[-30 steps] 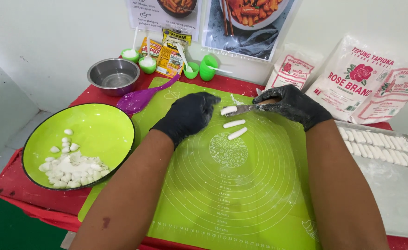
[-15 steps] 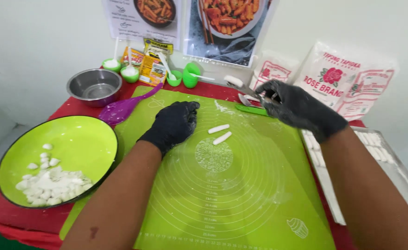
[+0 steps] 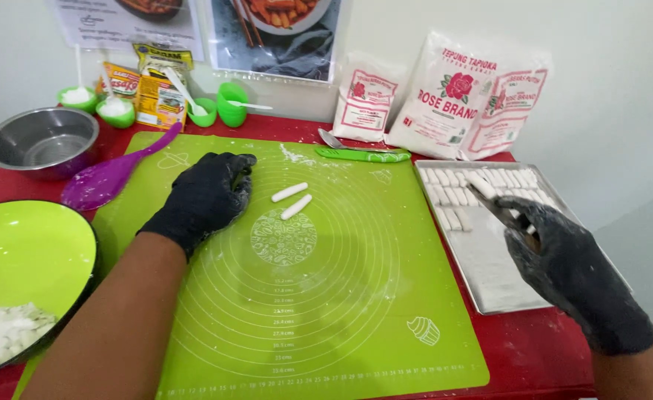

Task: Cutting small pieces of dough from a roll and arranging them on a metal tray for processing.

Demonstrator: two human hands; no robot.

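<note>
My left hand (image 3: 206, 197), in a black glove, rests palm down on the green silicone mat (image 3: 304, 311). Just to its right, two white dough sticks (image 3: 292, 200) lie side by side on the mat. My right hand (image 3: 564, 259), also gloved in black, hovers over the metal tray (image 3: 489, 296) at the right and grips a thin metal tool (image 3: 501, 212). A single dough stick (image 3: 481, 185) sits slanted at the tool's tip, above rows of dough sticks (image 3: 460, 198) lined up in the tray.
A green bowl (image 3: 22, 252) with white dough pieces sits front left. Behind it are a steel bowl (image 3: 41, 139) and a purple spoon (image 3: 111, 178). A green-handled knife (image 3: 360, 154), small green cups and flour bags (image 3: 452, 96) line the back.
My right hand has swung from the mat's far edge to the tray on the right, tool in hand. Three sticks lay on the mat; two are left. My left hand stayed put.
</note>
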